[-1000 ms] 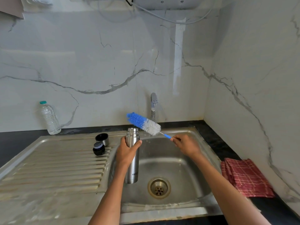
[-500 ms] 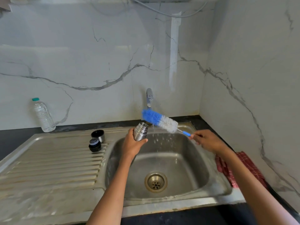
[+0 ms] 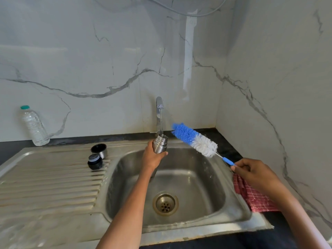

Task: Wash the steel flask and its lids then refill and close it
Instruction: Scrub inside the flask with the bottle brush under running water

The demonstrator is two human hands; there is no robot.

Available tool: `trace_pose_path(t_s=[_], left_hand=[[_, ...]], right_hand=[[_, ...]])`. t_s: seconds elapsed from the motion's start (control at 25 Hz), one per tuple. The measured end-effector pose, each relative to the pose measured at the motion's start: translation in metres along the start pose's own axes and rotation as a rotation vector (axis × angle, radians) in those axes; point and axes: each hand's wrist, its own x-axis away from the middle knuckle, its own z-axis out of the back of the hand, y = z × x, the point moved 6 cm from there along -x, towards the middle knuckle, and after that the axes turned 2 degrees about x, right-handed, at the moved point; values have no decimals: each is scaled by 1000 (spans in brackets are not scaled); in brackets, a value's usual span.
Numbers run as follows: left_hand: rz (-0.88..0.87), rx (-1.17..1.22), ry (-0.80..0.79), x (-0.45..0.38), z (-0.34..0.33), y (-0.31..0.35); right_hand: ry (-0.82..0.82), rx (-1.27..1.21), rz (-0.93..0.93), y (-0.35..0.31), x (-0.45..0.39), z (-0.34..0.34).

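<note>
Flask [image 3: 160, 145] upright, mouth directly under the tap [image 3: 159, 106] stream, left hand [image 3: 152, 159] fingers clenched around it. Right hand [image 3: 251, 174] fingers pinch brush [image 3: 195, 140] handle, bristles just right of flask mouth, angled toward it.

Brushed steel flask [image 3: 160, 146], dull scuffed steel sink [image 3: 186, 178], fluffy blue-and-white bristle brush [image 3: 195, 139], glossy marble-look wall [image 3: 107, 60], clear ribbed plastic bottle [image 3: 34, 126], checked red cloth [image 3: 251, 196].
</note>
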Motion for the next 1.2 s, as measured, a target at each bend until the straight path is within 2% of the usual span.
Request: trace_pose_path(t_s=[0.16, 0.4, 0.52, 0.72, 0.8, 0.88, 1.04, 1.2], left_hand=[[-67, -16, 6, -3, -3, -1], [-64, -166, 57, -3, 18, 0], [-95, -259, 44, -4, 24, 0], [-142, -343, 1, -5, 24, 1], [-154, -341, -21, -4, 22, 2], [-165, -318, -27, -4, 20, 3], [-183, -311, -44, 0, 19, 5], [-182, -317, -84, 0, 18, 2]], right_hand=[[-19, 29, 63, -4, -6, 11], [15, 421, 261, -37, -34, 28], [152, 601, 412, -49, -55, 39], [483, 799, 835, -76, -79, 66], [539, 823, 933, -92, -88, 80], [527, 826, 1021, -106, -101, 89], [389, 879, 1119, -139, -134, 100], [211, 879, 1116, -176, -154, 97]])
